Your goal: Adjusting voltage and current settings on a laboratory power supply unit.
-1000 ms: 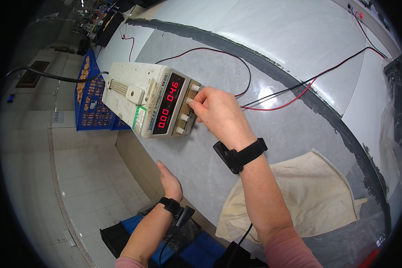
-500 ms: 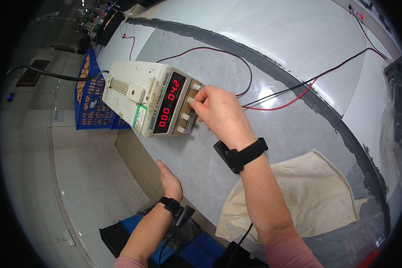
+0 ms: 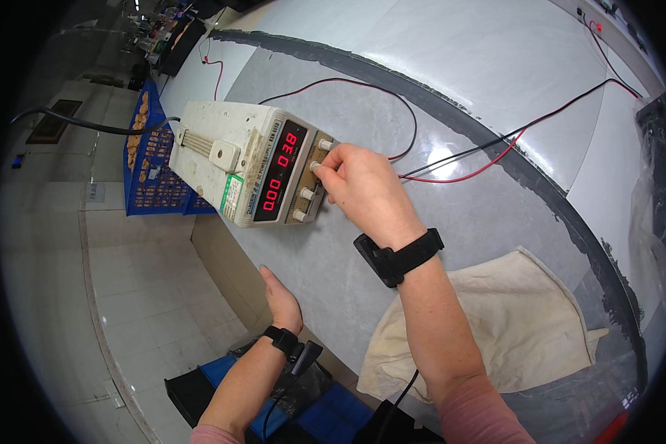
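Observation:
A cream bench power supply [image 3: 226, 126] sits on the grey tabletop [image 3: 348, 259], its red digital display [image 3: 280, 174] lit. Beside the display runs a row of several pale knobs. My right hand [image 3: 362, 189] pinches one knob [image 3: 316, 166] between thumb and fingertips; the other fingers curl behind, partly hidden. Lower left, at the table's edge, is my left hand [image 3: 281, 303], holding nothing visible. One digit stretches up; the rest of its fingers are mostly hidden. Both wrists wear black straps with small devices.
A beige cloth [image 3: 488, 325] lies under and beside my right forearm. Red and black leads [image 3: 459, 177] cross the table. Left of the power supply hangs its black cord [image 3: 89, 127], near a blue basket [image 3: 159, 177] of tan pieces. Blue and black bins [image 3: 325, 414] stand below the table edge.
The upper reading on the display has dropped slightly, while the lower one is the same. My right hand keeps its pinch on the knob with barely any visible movement. My left hand is still.

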`<state>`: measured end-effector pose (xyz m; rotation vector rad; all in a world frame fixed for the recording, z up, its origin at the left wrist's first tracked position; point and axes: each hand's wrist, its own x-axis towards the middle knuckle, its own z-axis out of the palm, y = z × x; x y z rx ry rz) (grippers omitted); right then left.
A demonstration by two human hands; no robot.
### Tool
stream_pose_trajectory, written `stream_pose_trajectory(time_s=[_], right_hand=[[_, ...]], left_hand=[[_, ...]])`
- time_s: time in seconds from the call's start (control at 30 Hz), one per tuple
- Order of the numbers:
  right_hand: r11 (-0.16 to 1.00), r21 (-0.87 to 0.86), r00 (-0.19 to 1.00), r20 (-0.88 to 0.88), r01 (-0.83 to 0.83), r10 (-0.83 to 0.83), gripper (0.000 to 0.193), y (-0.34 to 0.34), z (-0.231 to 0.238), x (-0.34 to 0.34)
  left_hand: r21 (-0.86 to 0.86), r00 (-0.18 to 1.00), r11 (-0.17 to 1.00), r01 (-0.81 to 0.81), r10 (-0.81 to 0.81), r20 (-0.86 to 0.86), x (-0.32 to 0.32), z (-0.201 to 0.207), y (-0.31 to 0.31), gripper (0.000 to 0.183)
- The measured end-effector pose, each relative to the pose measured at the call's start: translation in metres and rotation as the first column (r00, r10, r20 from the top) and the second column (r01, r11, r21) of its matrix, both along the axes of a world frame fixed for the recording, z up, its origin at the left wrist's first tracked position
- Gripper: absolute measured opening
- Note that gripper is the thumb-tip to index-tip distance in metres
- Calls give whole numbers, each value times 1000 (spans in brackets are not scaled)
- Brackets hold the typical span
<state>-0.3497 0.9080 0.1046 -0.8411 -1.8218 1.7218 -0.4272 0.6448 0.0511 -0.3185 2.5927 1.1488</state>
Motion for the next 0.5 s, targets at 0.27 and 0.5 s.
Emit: stream_pose_trajectory(time_s=[0.27,0.5], right_hand=[[1000,-11,1000,20,-13,14,20,1,2,1],[999,35,999,30,-24,23,24,2,-2,1]], left_hand=[[-13,1000,1000,-13,12,-10,2,1,2,92],[1,1000,1000,3,-3,12,1,2,1,92]])
